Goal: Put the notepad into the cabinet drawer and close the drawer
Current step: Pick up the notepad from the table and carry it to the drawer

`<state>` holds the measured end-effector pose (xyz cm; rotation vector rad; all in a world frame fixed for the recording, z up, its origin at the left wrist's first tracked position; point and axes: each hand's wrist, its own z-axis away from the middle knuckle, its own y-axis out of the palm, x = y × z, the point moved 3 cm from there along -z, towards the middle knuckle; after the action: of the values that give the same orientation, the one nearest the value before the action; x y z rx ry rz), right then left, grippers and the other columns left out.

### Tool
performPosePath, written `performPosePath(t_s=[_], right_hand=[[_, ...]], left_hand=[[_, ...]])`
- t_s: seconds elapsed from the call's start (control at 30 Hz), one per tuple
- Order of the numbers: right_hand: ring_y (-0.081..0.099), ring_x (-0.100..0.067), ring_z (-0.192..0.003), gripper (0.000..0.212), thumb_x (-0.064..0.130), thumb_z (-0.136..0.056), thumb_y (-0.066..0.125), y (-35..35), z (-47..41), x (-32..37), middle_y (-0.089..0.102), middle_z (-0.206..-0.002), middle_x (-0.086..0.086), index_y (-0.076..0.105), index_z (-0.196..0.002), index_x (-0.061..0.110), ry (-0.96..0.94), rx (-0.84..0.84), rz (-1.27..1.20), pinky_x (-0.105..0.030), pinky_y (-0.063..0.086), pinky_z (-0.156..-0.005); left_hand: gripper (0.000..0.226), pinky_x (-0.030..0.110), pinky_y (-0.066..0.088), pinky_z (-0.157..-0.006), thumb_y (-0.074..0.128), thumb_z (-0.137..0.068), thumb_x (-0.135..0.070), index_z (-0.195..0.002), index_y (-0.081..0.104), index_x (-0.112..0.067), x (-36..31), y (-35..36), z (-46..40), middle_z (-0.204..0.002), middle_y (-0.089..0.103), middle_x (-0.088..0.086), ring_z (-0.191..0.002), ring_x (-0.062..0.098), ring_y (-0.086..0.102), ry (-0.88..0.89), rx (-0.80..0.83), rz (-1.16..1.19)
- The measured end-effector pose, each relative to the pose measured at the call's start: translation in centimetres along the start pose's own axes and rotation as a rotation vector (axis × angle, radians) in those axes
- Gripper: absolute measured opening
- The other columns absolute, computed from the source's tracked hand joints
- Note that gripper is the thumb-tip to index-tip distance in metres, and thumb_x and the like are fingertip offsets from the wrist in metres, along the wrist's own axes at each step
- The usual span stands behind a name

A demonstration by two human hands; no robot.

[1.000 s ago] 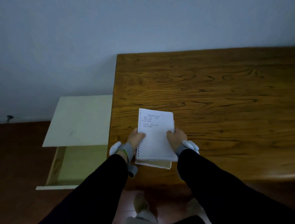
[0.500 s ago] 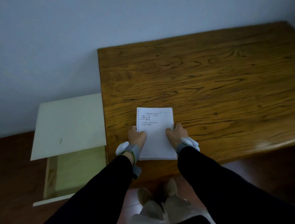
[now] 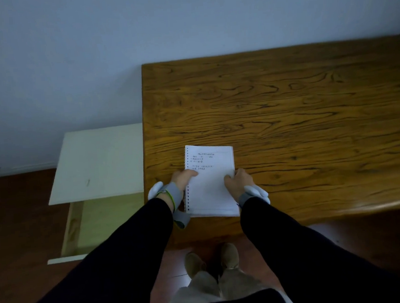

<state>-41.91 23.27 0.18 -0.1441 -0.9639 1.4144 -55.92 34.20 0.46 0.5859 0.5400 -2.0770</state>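
A white spiral notepad (image 3: 210, 186) with a few lines of handwriting lies near the front left corner of the wooden table (image 3: 287, 120). My left hand (image 3: 182, 180) grips its left, spiral edge, thumb on the page. My right hand (image 3: 237, 180) grips its right edge. To the left of the table stands a low pale cabinet (image 3: 99, 164). Its top drawer (image 3: 99, 226) is pulled out towards me and looks empty inside.
A plain wall runs behind the table and the cabinet. Dark reddish floor (image 3: 20, 225) lies left of the cabinet and under the table. My two shoes (image 3: 212, 260) stand close to the table's front edge.
The view has shifted, so the table and cabinet sit further right in frame. Both hands stay on the notepad, which lies flatter on the table than a second ago.
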Motion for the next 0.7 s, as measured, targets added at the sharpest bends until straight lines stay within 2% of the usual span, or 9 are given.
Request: performPosePath(t_s=[0.13,0.23,0.3,0.37,0.43,0.47,0.53,0.6,0.7], right_hand=[[0.055,-0.026,-0.086,0.040,0.030,-0.093,0.045,-0.2,0.0,-0.1,0.061,-0.121,-0.013,0.052,-0.124,0.006,-0.012,0.026,-0.011,-0.031,0.043,-0.067],[0.056,-0.027,-0.088,0.040,0.028,-0.094,0.045,-0.3,0.1,-0.2,0.060,-0.124,-0.013,0.051,-0.126,0.006,-0.025,0.046,-0.005,-0.028,0.042,-0.064],[0.059,-0.029,-0.094,0.040,0.028,-0.094,0.045,-0.4,0.1,-0.2,0.060,-0.125,-0.014,0.050,-0.127,0.005,-0.034,0.051,0.009,-0.028,0.042,-0.066],[0.057,-0.028,-0.090,0.039,0.027,-0.094,0.045,-0.5,0.0,-0.2,0.061,-0.124,-0.014,0.051,-0.126,0.005,-0.044,0.059,0.018,-0.029,0.042,-0.066],[0.054,-0.026,-0.083,0.037,0.027,-0.094,0.044,-0.5,0.0,-0.3,0.061,-0.121,-0.013,0.052,-0.124,0.006,-0.054,0.074,0.032,-0.027,0.038,-0.055],[0.053,-0.026,-0.082,0.036,0.027,-0.094,0.044,-0.4,-0.1,-0.3,0.061,-0.121,-0.013,0.052,-0.123,0.006,-0.059,0.079,0.040,-0.026,0.036,-0.051],[0.054,-0.026,-0.082,0.038,0.027,-0.094,0.044,-0.4,-0.2,-0.3,0.061,-0.121,-0.013,0.052,-0.124,0.006,-0.057,0.070,0.041,-0.028,0.041,-0.057],[0.055,-0.026,-0.082,0.040,0.029,-0.094,0.043,-0.5,-0.2,-0.4,0.061,-0.122,-0.013,0.051,-0.125,0.006,-0.061,0.077,0.052,-0.028,0.043,-0.061],[0.054,-0.025,-0.079,0.040,0.030,-0.095,0.042,-0.7,-0.2,-0.4,0.061,-0.122,-0.013,0.050,-0.127,0.006,-0.079,0.098,0.075,-0.026,0.038,-0.050]], left_hand=[[0.041,0.048,0.047,-0.100,0.060,-0.084,-0.008,-0.124,0.059,0.000,0.1,-0.2,0.2,-0.124,0.065,0.019,-0.109,0.035,0.062,0.003,0.057,0.032],[0.040,0.038,0.047,-0.089,0.055,-0.086,-0.002,-0.126,0.057,0.001,-0.2,0.1,1.3,-0.126,0.063,0.018,-0.105,0.032,0.060,0.048,0.073,0.028],[0.046,0.040,0.047,-0.088,0.057,-0.085,-0.001,-0.130,0.047,-0.001,0.0,0.2,1.6,-0.130,0.059,0.019,-0.108,0.033,0.058,0.066,0.074,0.043],[0.047,0.044,0.047,-0.092,0.058,-0.084,-0.001,-0.128,0.041,-0.008,0.2,0.3,1.9,-0.130,0.057,0.019,-0.110,0.033,0.057,0.074,0.073,0.036],[0.052,0.045,0.047,-0.093,0.059,-0.084,0.000,-0.131,0.039,-0.011,0.7,0.2,2.2,-0.131,0.056,0.017,-0.110,0.032,0.056,0.082,0.069,0.002],[0.055,0.044,0.047,-0.090,0.058,-0.084,0.000,-0.134,0.038,-0.012,1.0,0.1,2.4,-0.132,0.055,0.017,-0.108,0.031,0.056,0.091,0.069,-0.007],[0.061,0.040,0.046,-0.083,0.056,-0.086,0.000,-0.140,0.033,-0.015,1.3,0.1,2.5,-0.135,0.053,0.016,-0.106,0.030,0.054,0.103,0.080,-0.041],[0.066,0.038,0.045,-0.082,0.057,-0.086,-0.001,-0.145,0.029,-0.017,1.7,0.0,2.5,-0.139,0.051,0.015,-0.114,0.033,0.054,0.107,0.054,-0.064],[0.067,0.034,0.043,-0.086,0.061,-0.087,-0.004,-0.145,0.029,-0.013,1.8,0.3,2.7,-0.142,0.049,0.016,-0.123,0.034,0.052,0.132,0.004,-0.053]])
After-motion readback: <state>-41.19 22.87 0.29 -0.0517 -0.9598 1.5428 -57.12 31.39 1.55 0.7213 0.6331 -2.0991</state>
